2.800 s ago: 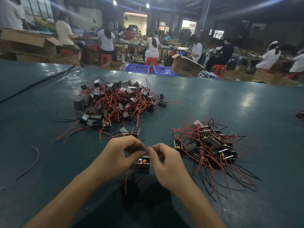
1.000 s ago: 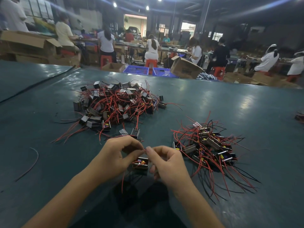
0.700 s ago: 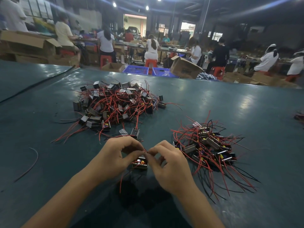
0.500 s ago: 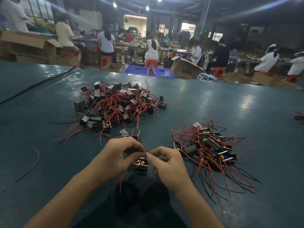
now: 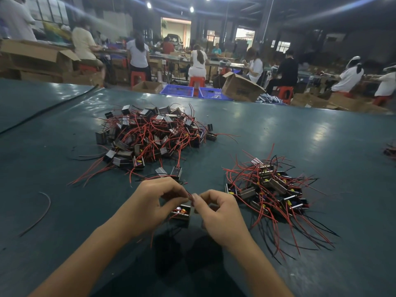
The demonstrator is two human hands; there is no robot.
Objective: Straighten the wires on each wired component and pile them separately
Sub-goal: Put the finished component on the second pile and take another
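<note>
— Component (image 5: 181,212) in your grip, which way does it lie?

— Long axis left to right, open face up toward me, between my left hand (image 5: 150,205) and right hand (image 5: 218,213), just above the table (image 5: 300,133). Both hands pinch narrow on its red wire (image 5: 189,195), fingertips nearly touching.

— How many piles?

— Two: a tangled pile (image 5: 154,133) far left, a straightened pile (image 5: 272,189) to my right. Pieces are too many to count. One loose wire (image 5: 40,211) lies well apart, left.

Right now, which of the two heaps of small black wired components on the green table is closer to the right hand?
The smaller heap, lying just beside the right hand, with long red and black wires fanned toward the viewer. The bigger tangled heap sits farther back on the left.
</note>
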